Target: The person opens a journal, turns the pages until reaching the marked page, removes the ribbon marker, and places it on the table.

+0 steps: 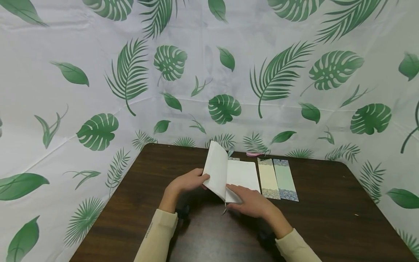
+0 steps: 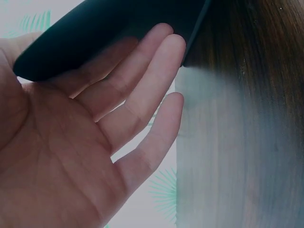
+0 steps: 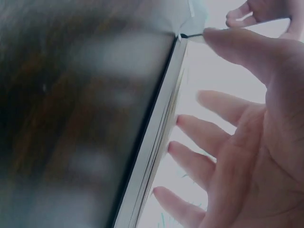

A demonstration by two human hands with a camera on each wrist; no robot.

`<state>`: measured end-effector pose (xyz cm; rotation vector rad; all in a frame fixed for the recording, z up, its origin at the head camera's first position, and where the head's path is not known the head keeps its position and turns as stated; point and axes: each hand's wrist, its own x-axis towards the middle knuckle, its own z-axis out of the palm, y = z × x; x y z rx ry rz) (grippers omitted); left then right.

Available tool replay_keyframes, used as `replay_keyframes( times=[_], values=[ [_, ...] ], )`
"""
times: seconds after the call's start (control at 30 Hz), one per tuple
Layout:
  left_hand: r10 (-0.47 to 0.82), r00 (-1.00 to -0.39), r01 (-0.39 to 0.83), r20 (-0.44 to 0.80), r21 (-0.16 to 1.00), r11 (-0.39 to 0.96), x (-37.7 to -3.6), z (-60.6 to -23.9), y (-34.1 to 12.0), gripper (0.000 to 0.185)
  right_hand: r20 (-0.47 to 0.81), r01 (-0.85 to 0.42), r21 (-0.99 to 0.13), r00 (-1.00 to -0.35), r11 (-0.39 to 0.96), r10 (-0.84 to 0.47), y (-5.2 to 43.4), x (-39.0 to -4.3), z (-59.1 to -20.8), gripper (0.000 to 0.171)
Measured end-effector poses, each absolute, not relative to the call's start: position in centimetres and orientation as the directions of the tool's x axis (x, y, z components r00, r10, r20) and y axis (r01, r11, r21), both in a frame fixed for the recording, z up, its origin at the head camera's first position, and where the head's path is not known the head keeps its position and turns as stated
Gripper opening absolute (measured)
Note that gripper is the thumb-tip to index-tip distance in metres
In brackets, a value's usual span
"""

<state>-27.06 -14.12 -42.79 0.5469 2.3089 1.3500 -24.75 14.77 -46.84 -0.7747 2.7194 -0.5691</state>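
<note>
— What have my hands got at this moment?

— My left hand [image 1: 188, 182] is under the raised cover of the notebook [image 1: 229, 176], fingers [image 2: 142, 90] straight and spread against its dark outer face, thumb hooked over the cover's front edge, so the cover stands tilted up off the pages. My right hand [image 1: 252, 203] lies flat on the near corner of the open page, fingers [image 3: 204, 135] relaxed and slightly apart, the page block's edge just past the fingertips. It grips nothing.

— And where does the notebook sit?

— On the dark wooden table [image 1: 327, 218], spine between my two hands, white page lying beyond my right fingertips. Just past that page, on my right hand's outer side, two bookmarks [image 1: 278, 178] lie side by side, touching along their long edges, one cream and one pale green.
</note>
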Motion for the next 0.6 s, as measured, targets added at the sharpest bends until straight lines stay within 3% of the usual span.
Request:
replay_keyframes(
  times=[0.23, 0.6],
  values=[
    [0.525, -0.839, 0.127, -0.146, 0.884, 0.450, -27.2, -42.9, -14.1, 0.042, -0.141, -0.442, -0.372, -0.842, 0.816, -0.520, 15.4, -25.1, -46.6, 0.062],
    [0.529, -0.836, 0.130, -0.145, 0.884, 0.449, -27.1, -43.0, -14.0, 0.042, -0.160, -0.369, -0.321, -0.887, 0.873, -0.433, 16.3, -25.1, -46.1, 0.066]
  ],
)
